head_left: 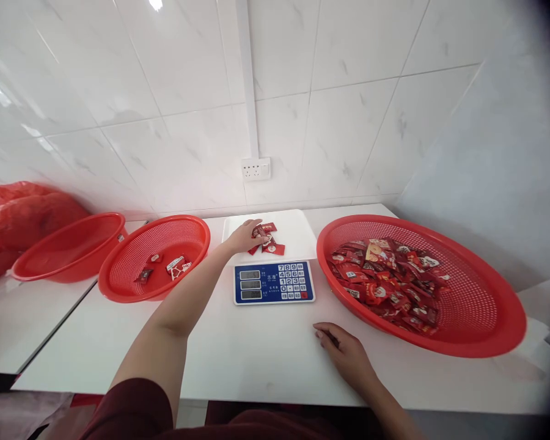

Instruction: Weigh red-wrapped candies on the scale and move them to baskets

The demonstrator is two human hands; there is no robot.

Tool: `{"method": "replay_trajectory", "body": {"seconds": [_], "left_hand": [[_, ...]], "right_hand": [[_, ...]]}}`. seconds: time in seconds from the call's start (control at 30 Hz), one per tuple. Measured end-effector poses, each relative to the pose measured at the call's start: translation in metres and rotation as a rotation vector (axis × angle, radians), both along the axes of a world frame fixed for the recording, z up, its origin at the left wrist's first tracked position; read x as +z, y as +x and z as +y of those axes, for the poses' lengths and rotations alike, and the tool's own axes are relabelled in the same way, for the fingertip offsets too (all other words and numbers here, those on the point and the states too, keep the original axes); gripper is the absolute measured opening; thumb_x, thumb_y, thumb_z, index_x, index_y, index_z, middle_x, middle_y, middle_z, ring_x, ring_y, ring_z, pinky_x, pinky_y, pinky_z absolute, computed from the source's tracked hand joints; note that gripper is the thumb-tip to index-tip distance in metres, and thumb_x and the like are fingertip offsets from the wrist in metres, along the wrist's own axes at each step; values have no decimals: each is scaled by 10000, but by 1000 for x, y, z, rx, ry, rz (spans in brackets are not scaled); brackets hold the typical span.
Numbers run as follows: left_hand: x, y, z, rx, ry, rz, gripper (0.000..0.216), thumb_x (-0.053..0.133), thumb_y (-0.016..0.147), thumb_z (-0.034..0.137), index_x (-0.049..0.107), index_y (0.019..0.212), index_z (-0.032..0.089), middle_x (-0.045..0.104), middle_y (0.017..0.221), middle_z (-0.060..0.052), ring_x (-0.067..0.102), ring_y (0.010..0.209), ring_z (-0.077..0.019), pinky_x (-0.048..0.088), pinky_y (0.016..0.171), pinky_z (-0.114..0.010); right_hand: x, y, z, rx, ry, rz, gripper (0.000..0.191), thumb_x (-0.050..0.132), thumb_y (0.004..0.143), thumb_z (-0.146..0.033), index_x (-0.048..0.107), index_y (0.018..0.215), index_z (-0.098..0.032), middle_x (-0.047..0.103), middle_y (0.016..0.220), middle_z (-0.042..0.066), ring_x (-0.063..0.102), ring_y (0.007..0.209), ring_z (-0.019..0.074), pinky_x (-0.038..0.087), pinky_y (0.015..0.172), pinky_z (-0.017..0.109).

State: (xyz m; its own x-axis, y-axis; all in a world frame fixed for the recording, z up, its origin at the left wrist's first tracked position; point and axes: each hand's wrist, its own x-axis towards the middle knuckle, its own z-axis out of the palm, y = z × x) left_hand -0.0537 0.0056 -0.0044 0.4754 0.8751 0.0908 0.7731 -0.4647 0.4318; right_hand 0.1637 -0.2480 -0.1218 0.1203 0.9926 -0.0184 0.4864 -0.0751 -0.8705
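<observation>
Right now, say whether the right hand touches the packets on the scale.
No: the left hand touches those packets, while the right hand lies apart.

Red bag [36, 214] cut off at left, packets [273, 249] partly hidden by left hand [247, 237], scale display [250, 285] blurred in top row

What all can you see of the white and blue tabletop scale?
The white and blue tabletop scale sits flat on the white table, its plastic-looking white platform toward the white tiled wall. The blue front panel carries three stacked grey displays, digits too small to read surely, and pale keys, one red. Red wrapped packets lie on the platform partly beneath the left hand.
</observation>
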Motion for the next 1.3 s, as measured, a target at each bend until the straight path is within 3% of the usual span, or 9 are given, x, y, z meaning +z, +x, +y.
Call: {"method": "replay_trajectory", "body": {"seconds": [0.27,0.5,0.67,0.8,0.97,1.3], "left_hand": [[-8,-7,-26,96,161,-92,536,435,879,451,340,1359,232,380,1417,-96,380,1286,-248,361,1021,-380],[-22,-58,-63,317,433,-7,510,455,882,417,369,1337,205,427,1373,-132,361,1291,-275,316,1055,-436],[-25,-88,-73,452,299,142,454,473,871,324,436,1294,162,447,1350,-164,411,1235,-330,396,970,-472],[-22,-96,-80,466,237,174,353,388,899,220,515,1228,215,498,1316,-96,483,1165,-281,472,865,-398],[-19,-103,-97,505,210,202,379,321,902,136,563,1181,219,571,1223,-85,572,1037,-225,496,743,-320],[-13,-106,-129,572,155,294,374,343,903,146,555,1207,196,603,1164,-89,596,990,-217,476,754,-297]], "right_hand": [[-5,3,1,10,7,-14,212,478,817,-432,654,894,-344,716,941,13,665,874,292,549,821,450],[-8,5,1,23,-11,-69,232,490,791,-455,663,876,-326,715,951,16,661,893,292,552,803,429],[-12,6,1,15,-25,-88,253,499,777,-484,661,887,-324,716,958,14,665,883,286,558,790,411],[-24,11,4,27,-26,-124,291,514,759,-514,670,895,-310,718,965,13,664,905,281,561,791,397],[-33,17,7,60,-43,-134,336,519,749,-526,684,921,-288,718,982,13,670,910,265,571,771,362],[-24,14,5,56,-22,-109,336,510,739,-524,689,900,-290,726,948,9,674,892,268,573,762,360]]}}
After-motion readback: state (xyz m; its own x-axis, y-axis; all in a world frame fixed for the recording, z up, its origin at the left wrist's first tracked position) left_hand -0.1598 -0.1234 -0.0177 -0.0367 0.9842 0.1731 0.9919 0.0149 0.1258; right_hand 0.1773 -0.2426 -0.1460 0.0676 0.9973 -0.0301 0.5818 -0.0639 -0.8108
